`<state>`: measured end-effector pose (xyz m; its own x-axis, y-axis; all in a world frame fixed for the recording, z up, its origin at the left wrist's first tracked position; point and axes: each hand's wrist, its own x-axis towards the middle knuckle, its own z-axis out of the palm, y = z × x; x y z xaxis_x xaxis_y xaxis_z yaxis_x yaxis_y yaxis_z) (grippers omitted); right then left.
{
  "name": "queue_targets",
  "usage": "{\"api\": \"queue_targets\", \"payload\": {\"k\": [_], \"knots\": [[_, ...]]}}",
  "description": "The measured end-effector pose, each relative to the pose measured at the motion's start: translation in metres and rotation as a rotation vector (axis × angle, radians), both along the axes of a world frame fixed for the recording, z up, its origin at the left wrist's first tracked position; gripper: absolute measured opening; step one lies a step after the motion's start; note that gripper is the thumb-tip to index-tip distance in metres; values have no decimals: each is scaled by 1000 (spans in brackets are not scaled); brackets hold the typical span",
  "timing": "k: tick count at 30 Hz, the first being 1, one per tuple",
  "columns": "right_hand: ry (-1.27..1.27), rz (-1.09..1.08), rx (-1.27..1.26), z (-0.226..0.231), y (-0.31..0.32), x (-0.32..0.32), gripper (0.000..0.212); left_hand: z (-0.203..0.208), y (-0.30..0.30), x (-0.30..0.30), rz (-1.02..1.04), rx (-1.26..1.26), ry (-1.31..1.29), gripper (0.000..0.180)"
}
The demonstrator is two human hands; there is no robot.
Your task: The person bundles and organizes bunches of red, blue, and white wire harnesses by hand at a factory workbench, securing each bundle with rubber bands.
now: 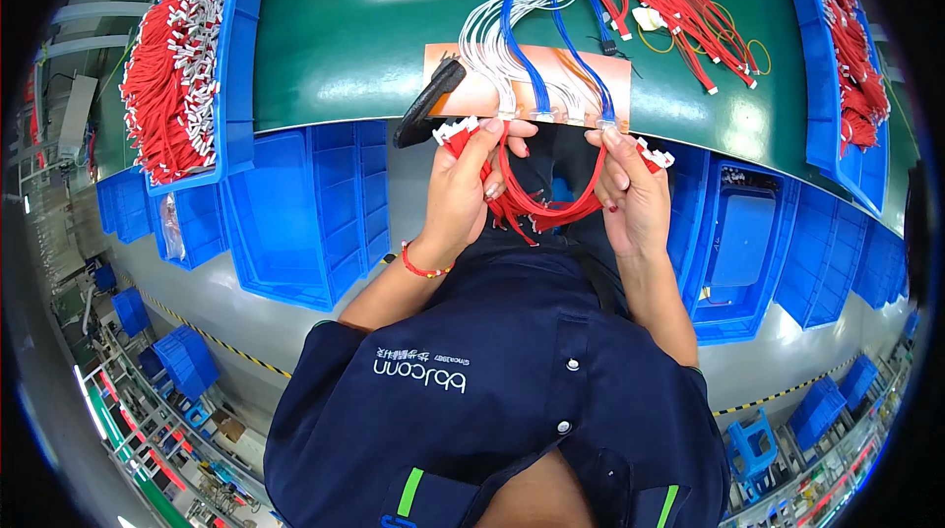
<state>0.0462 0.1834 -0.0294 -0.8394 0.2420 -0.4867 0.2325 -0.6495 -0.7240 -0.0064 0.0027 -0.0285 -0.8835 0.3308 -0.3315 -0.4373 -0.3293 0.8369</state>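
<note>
Closed around a bundle of red wire harnesses, my left hand (465,174) is at the table's front edge. White connector plugs (458,131) stick out past its thumb. My right hand (635,184) pinches the same red wires on the other side, with more white plugs (658,156) beside its fingers. Between the hands the red wires (556,216) hang in a loop. Just beyond is an orange board (620,80) with a row of connectors along its near edge. White cables (480,36) and blue cables (522,61) run from these connectors toward the back. My fingers hide the exact contact there.
A blue bin (236,65) heaped with red harnesses stands at left, another blue bin (822,65) at right. Loose red wires (679,6) lie on the green table (364,26). A black curved piece (428,103) overhangs the edge. Blue crates (276,223) stand below.
</note>
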Motion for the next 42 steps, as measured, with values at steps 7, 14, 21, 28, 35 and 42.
{"api": "queue_targets", "payload": {"k": [7,14,21,28,35,42], "knots": [[95,331,-20,-7,26,9,29,-2,-3,-3,-32,26,3,37],[104,291,146,1,19,14,33,-4,1,-5,-70,2,45,37],[89,218,167,-1,12,4,25,0,-3,-8,-175,185,-182,36],[129,246,592,10,5,21,20,12,-4,11,-288,66,-81,38],[305,235,1405,10,-12,18,72,23,18,24,-342,-84,144,25],[435,382,1602,11,-10,16,79,20,6,20,-353,-47,-12,18]]}}
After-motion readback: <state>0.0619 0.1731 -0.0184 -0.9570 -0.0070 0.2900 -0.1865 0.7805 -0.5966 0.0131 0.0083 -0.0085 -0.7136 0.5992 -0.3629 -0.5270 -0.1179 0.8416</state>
